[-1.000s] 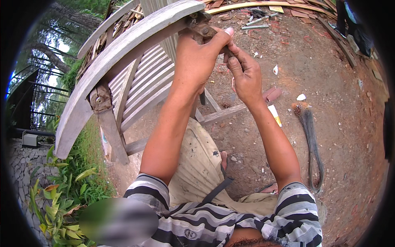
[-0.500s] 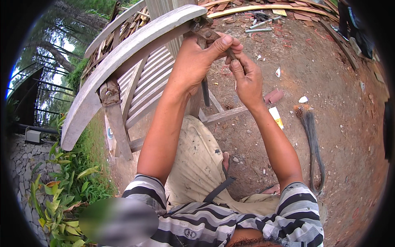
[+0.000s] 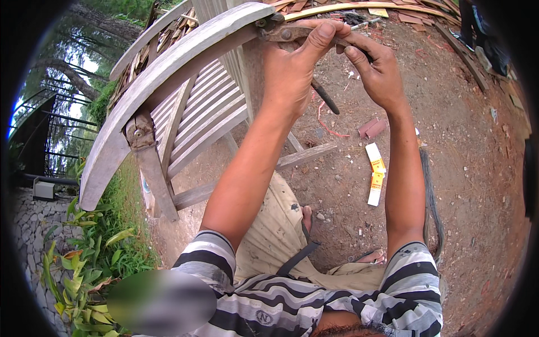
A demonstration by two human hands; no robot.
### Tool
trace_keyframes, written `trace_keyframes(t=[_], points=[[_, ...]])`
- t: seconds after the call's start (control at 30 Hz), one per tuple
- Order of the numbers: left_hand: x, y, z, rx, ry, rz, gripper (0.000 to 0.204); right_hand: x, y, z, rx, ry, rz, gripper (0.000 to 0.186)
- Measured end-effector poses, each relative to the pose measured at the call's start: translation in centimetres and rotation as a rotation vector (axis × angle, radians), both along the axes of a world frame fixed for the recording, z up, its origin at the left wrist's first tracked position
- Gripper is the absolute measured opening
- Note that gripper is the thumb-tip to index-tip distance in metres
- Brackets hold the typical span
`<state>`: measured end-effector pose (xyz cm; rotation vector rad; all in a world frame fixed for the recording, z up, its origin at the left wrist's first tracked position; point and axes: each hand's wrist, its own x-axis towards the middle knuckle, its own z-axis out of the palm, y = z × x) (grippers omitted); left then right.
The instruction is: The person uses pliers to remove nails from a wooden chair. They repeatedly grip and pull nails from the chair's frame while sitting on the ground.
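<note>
A pair of rusty pincers [image 3: 287,34] is in my hands, its jaws up against the underside of a curved wooden armrest [image 3: 185,48], near its far end. My left hand [image 3: 290,70] is closed round the tool just below the pivot. Out past that hand sticks one dark-sleeved handle [image 3: 325,96], pointing down to the right. With bent fingers my right hand [image 3: 382,73] grips the end of the other handle, which is mostly hidden. The armrest belongs to a weathered, slatted wooden bench [image 3: 210,92]. What the jaws bite on is too small to tell.
A bundle of grey wire [image 3: 431,202] lies on the dirt beside my right forearm. Nearer the bench are a white-and-yellow folded strip [image 3: 375,174] and reddish tile pieces [image 3: 372,128]. Planks [image 3: 359,8] are heaped at the back. Leafy plants [image 3: 84,264] grow at left.
The pincers have swung round to the right, their handles spreading apart. My right hand has moved up and right with one handle; my left hand has shifted slightly right.
</note>
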<state>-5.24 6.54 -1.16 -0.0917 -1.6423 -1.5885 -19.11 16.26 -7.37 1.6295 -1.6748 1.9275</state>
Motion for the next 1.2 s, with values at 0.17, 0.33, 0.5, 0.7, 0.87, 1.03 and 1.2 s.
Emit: trace_keyframes(t=[0.17, 0.33, 0.5, 0.7, 0.87, 1.03, 1.2], points=[[-1.0, 1.6, 0.7, 0.169, 0.072, 0.063, 0.026, -1.9, 0.9, 2.1, 0.136, 0.134, -0.005, 0.034], [-1.7, 0.0, -0.1, 0.245, 0.088, -0.079, 0.018, -3.6, 1.0, 2.5, 0.113, 0.192, 0.046, 0.036], [-2.0, -0.1, -0.2, 0.225, 0.097, -0.091, 0.018, -4.3, 0.7, 2.3, 0.099, 0.153, 0.11, 0.035], [-1.9, 0.4, 0.3, 0.212, 0.085, -0.065, 0.02, -4.3, 1.1, 2.7, 0.172, 0.17, 0.1, 0.034], [-2.2, 0.0, 0.0, 0.137, 0.084, -0.053, 0.021, -4.1, 0.8, 2.4, 0.114, 0.152, 0.095, 0.033], [-2.2, -0.1, -0.3, 0.174, 0.128, 0.002, 0.018, -1.4, 0.1, 1.4, 0.066, 0.066, 0.09, 0.03], [-1.5, -0.8, -0.7, 0.076, 0.049, 0.114, 0.019, 1.0, -1.4, -1.4, 0.028, -0.105, 0.161, 0.032]])
